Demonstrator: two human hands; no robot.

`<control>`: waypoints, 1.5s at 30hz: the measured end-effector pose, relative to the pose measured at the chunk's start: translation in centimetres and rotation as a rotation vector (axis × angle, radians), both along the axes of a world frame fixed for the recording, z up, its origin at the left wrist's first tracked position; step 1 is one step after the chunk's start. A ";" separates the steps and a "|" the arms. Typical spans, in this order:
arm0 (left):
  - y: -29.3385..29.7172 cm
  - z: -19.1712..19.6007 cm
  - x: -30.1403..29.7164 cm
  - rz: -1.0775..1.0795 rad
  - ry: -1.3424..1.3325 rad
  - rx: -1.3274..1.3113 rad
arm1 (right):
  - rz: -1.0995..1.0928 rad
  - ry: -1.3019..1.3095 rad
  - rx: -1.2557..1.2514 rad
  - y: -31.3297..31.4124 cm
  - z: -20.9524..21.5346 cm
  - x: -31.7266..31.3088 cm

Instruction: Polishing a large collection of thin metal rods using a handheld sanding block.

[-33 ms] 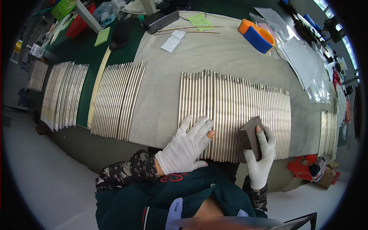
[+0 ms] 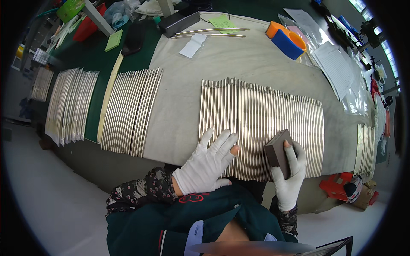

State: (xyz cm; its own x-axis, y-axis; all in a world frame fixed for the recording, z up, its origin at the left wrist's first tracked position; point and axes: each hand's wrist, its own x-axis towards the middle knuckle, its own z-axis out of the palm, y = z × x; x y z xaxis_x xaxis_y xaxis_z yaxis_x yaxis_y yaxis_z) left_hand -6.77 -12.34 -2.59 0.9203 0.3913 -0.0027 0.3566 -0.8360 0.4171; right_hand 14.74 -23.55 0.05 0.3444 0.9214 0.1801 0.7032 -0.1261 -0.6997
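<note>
A wide row of thin, silvery metal rods (image 2: 260, 115) lies side by side on the cloth-covered table in front of me. Spread flat over the near left part of the row is my left hand (image 2: 207, 162), in a white glove with bare fingertips; it grips nothing. My right hand (image 2: 290, 175), gloved the same way, is closed round a grey-brown rectangular block (image 2: 278, 154). The block stands tilted on the right half of the rods, its underside hidden. Thumb and fingers press its near and right sides.
To the left lie another row of rods (image 2: 130, 113), a wooden strip (image 2: 110, 91) and bagged rods (image 2: 72, 104). Orange and blue tape rolls (image 2: 289, 44), papers (image 2: 333, 68) and a black box (image 2: 179, 23) are at the back. More rods (image 2: 364, 149) lie far right, above a red stool (image 2: 335, 186).
My right hand and the block have shifted very slightly to the left over the rods. My left hand stays in place.
</note>
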 end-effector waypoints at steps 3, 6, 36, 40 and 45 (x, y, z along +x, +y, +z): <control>0.0 0.1 -0.1 0.013 0.002 0.013 | 0.010 -0.021 -0.021 0.3 -0.2 -0.2; 0.1 0.3 -0.1 -0.001 0.010 0.006 | 0.009 -0.048 -0.024 0.5 -0.1 -0.4; 3.4 -0.1 0.0 0.081 -0.054 0.059 | -0.003 -0.523 -0.038 14.2 0.6 -6.1; 3.4 -0.5 -0.4 0.081 -0.053 0.041 | -0.002 -0.583 -0.115 14.8 0.4 -5.2; 3.5 -0.3 -0.1 0.092 -0.082 0.018 | 0.099 -0.622 0.022 15.2 0.9 -7.2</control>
